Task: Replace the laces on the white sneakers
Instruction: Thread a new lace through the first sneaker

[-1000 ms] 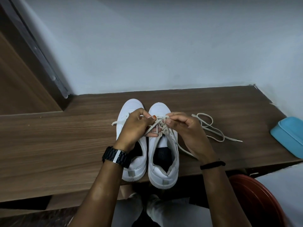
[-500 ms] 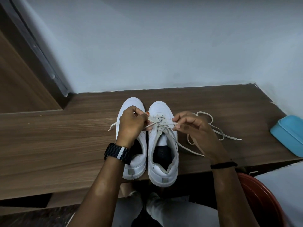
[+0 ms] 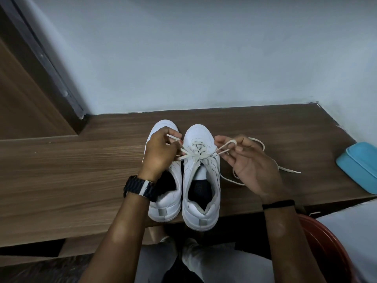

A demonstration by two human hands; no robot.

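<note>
Sneakers (image 3: 183, 176) sit side by side on the wooden bench (image 3: 71, 170), toes toward the wall. Left hand (image 3: 160, 152) grips one end of the lace (image 3: 195, 155), right hand (image 3: 248, 162) pinches a loop of it just right of the sneakers.

A light blue plastic container (image 3: 359, 166) is located at the right edge of the wooden bench (image 3: 71, 170). A red-brown basin (image 3: 326, 248) is positioned below the bench's front right corner. A pale wall (image 3: 204, 58) is seen behind; a wooden door (image 3: 24, 99) is at left.
</note>
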